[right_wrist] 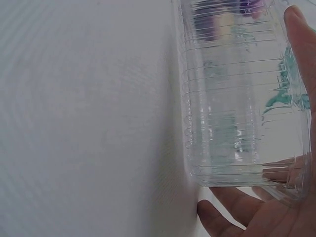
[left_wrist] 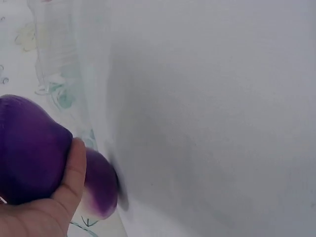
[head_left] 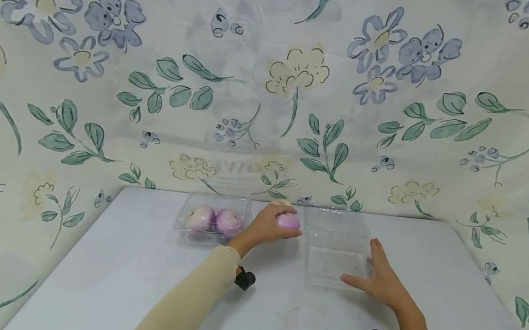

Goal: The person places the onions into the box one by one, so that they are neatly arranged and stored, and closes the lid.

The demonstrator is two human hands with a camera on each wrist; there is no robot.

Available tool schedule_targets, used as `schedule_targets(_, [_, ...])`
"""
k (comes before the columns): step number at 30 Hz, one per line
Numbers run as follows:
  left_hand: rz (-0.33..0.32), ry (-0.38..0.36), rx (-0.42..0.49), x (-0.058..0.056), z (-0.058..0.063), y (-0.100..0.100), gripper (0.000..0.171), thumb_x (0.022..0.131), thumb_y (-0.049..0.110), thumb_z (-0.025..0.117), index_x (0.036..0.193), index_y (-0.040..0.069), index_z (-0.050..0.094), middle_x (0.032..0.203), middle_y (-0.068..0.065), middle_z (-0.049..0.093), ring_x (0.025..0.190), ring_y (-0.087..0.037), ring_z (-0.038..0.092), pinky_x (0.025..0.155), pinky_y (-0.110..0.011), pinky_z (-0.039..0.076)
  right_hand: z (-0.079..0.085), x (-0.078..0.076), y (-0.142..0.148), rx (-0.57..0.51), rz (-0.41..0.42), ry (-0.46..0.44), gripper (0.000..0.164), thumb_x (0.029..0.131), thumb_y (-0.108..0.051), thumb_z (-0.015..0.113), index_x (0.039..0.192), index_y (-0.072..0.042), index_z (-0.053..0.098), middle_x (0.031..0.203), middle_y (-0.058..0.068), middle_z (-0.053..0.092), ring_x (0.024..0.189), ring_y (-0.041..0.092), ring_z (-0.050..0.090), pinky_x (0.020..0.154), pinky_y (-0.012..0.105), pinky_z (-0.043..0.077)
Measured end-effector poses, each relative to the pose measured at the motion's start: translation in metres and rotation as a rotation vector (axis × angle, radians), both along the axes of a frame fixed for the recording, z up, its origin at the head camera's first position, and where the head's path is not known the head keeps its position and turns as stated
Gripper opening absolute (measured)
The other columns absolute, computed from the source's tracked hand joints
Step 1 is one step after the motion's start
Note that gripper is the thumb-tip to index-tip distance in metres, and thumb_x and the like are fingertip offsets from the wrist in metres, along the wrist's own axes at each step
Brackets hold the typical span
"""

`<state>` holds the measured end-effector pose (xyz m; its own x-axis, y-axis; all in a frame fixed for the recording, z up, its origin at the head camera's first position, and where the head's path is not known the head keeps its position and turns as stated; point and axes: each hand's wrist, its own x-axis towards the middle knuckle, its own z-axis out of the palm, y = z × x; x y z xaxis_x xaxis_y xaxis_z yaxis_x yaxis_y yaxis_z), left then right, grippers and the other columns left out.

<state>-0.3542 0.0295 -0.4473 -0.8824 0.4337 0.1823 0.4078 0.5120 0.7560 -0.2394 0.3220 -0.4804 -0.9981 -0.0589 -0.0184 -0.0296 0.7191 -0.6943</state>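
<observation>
A purple onion point(head_left: 288, 221) is gripped by my left hand point(head_left: 266, 226) just above the table, between the two containers. In the left wrist view the thumb lies along the onion point(left_wrist: 32, 150), and a second purple onion point(left_wrist: 101, 185) rests on the table beyond it. My right hand point(head_left: 381, 279) is at the right side of a clear plastic container point(head_left: 335, 266) with its lid raised at the back. Its thumb and fingers are spread around the near right corner; the right wrist view shows them beside the container wall point(right_wrist: 222, 108), and contact is hard to tell.
Left of my left hand stands another clear plastic container point(head_left: 214, 200) with purple onions point(head_left: 229, 222) inside. Both containers sit toward the back of the white table point(head_left: 271, 316). A floral cloth point(head_left: 274, 103) hangs directly behind the table's back edge.
</observation>
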Motion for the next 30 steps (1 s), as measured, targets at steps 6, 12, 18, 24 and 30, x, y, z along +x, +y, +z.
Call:
schedule_targets(6, [-0.003, -0.016, 0.008, 0.0, 0.004, -0.001, 0.057, 0.08, 0.03, 0.08, 0.131, 0.01, 0.062, 0.139, -0.011, 0.056, 0.127, -0.032, 0.051, 0.102, -0.051, 0.048, 0.0, 0.0, 0.0, -0.002, 0.001, 0.011, 0.128, 0.077, -0.05, 0.08, 0.155, 0.006, -0.005, 0.162, 0.031, -0.005, 0.144, 0.054, 0.023, 0.113, 0.069, 0.019])
schedule_targets(12, [-0.005, -0.009, 0.026, 0.001, 0.015, 0.001, 0.053, 0.083, 0.029, 0.077, 0.132, 0.014, 0.06, 0.139, -0.011, 0.055, 0.125, -0.032, 0.051, 0.101, -0.053, 0.048, -0.001, -0.001, 0.001, -0.006, 0.003, 0.008, 0.128, 0.077, -0.05, 0.08, 0.155, 0.005, -0.006, 0.162, 0.031, -0.005, 0.144, 0.053, 0.022, 0.113, 0.069, 0.018])
schedule_targets(18, [-0.081, 0.031, 0.013, 0.003, 0.026, 0.013, 0.056, 0.083, 0.028, 0.077, 0.133, 0.013, 0.059, 0.137, -0.011, 0.055, 0.122, -0.028, 0.05, 0.096, -0.047, 0.051, 0.0, -0.002, 0.003, 0.0, -0.005, 0.006, 0.129, 0.077, -0.052, 0.08, 0.155, 0.005, -0.006, 0.162, 0.031, -0.006, 0.144, 0.053, 0.022, 0.114, 0.068, 0.018])
schedule_targets(24, [-0.127, 0.04, -0.018, 0.01, 0.032, 0.024, 0.055, 0.082, 0.03, 0.077, 0.133, 0.016, 0.06, 0.139, -0.011, 0.053, 0.123, -0.026, 0.049, 0.095, -0.044, 0.05, 0.0, -0.001, 0.002, -0.018, -0.005, -0.016, 0.13, 0.077, -0.051, 0.08, 0.156, 0.003, -0.007, 0.163, 0.029, -0.007, 0.145, 0.052, 0.02, 0.114, 0.068, 0.017])
schedule_targets(30, [-0.146, 0.039, -0.04, 0.013, 0.039, 0.035, 0.055, 0.083, 0.033, 0.077, 0.134, 0.02, 0.06, 0.14, -0.009, 0.051, 0.122, -0.025, 0.05, 0.097, -0.043, 0.049, -0.001, -0.001, 0.002, -0.009, 0.009, 0.011, 0.129, 0.076, -0.049, 0.082, 0.156, 0.004, -0.005, 0.162, 0.03, -0.006, 0.144, 0.053, 0.021, 0.113, 0.069, 0.019])
